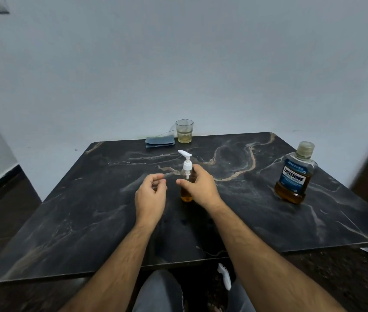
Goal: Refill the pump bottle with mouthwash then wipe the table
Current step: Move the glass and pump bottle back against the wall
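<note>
At table [88, 210] centre: pump bottle [187, 185] upright, pump on, amber fill low. Right hand [198, 188] curls round it; left hand [150, 195] beside, loosely curled, empty. Mouthwash bottle [295, 174] capped, right. Cloth [160, 141] folded at back: refill looks unfinished, wiping not begun

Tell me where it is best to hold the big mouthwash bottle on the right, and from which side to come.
Take the mouthwash bottle around its labelled middle, coming from its left side with the right hand. It stands upright with its cap on; the body is wide, the neck short.
</note>
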Action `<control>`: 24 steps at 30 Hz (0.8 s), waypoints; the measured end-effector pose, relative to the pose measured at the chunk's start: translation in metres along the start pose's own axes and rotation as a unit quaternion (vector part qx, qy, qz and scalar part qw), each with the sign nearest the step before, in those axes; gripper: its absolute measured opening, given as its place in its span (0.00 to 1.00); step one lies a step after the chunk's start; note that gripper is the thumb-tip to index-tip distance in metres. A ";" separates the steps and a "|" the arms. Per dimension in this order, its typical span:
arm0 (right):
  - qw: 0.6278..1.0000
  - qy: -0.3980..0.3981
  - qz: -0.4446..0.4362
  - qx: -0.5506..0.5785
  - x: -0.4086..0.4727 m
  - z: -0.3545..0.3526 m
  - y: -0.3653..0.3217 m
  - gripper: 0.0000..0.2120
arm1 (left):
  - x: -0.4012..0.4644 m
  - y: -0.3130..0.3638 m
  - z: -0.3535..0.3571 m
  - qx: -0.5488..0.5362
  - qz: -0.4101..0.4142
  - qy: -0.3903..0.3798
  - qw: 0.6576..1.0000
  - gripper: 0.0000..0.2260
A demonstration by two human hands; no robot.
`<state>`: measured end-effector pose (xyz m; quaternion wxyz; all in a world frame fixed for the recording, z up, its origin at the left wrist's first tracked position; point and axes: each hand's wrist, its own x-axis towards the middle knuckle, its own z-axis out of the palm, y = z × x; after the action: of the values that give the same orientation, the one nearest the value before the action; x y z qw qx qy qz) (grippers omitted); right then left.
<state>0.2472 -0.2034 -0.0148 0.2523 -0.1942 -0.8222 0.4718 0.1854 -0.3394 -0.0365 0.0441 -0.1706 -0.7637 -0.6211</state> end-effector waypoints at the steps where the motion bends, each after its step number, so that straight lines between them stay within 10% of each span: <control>1: 1.000 0.004 0.000 0.013 0.001 -0.002 0.002 0.15 | 0.004 -0.001 0.003 0.002 0.002 -0.007 1.000 0.07; 12: 0.995 0.090 -0.016 0.040 0.040 -0.053 0.020 0.13 | 0.077 0.013 0.064 0.032 -0.012 -0.048 0.998 0.09; 24: 0.995 0.089 -0.018 0.030 0.100 -0.087 0.039 0.11 | 0.230 0.004 0.164 0.036 -0.082 -0.071 0.993 0.45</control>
<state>0.2227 -0.0701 0.0109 0.3388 -0.2132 -0.7854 0.4722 -0.0055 -0.1334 -0.0052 -0.0557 -0.1495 -0.7982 -0.5809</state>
